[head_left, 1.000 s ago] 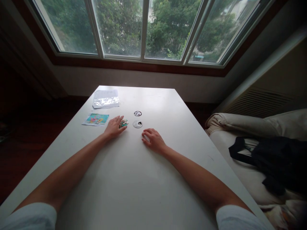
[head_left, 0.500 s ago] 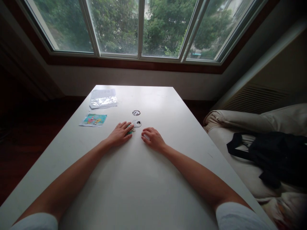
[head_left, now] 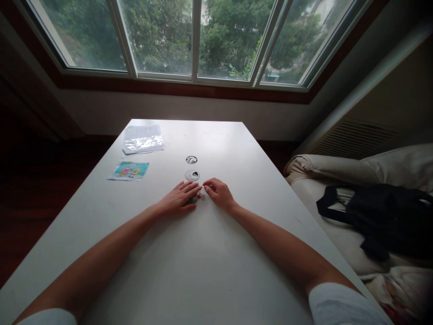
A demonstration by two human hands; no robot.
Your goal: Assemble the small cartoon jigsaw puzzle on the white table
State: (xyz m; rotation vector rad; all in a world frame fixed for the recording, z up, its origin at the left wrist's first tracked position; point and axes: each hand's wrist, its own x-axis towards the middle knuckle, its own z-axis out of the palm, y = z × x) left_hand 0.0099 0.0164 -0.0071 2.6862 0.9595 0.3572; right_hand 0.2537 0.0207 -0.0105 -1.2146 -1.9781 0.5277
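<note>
My left hand (head_left: 180, 197) lies flat with its fingers stretched out, palm down over a small heap of tiny colourful pieces (head_left: 198, 197). Green, white and reddish bits show beside and beneath its fingertips; the rest is hidden, and their kind is too small to tell. Just right of the heap, my right hand (head_left: 219, 194) rests with fingers bent and tips together. What they hold, if anything, I cannot make out. Beyond the hands lie a round disc with a grey ring (head_left: 192, 175) and, farther back, a smaller dark-rimmed disc (head_left: 191, 160).
A colourful cartoon picture sheet (head_left: 130, 171) lies on the white table (head_left: 189, 271) at the left. Behind it are papers with a clear plastic sleeve (head_left: 144, 139). To the right, a dark bag (head_left: 389, 221) sits on a pale sofa (head_left: 304, 194). A window stands beyond the table.
My left hand has slid right and nearer to me, with the small pieces shifted the same way. The grey-ringed disc is now uncovered. My right hand's fingertips have drawn together beside the heap.
</note>
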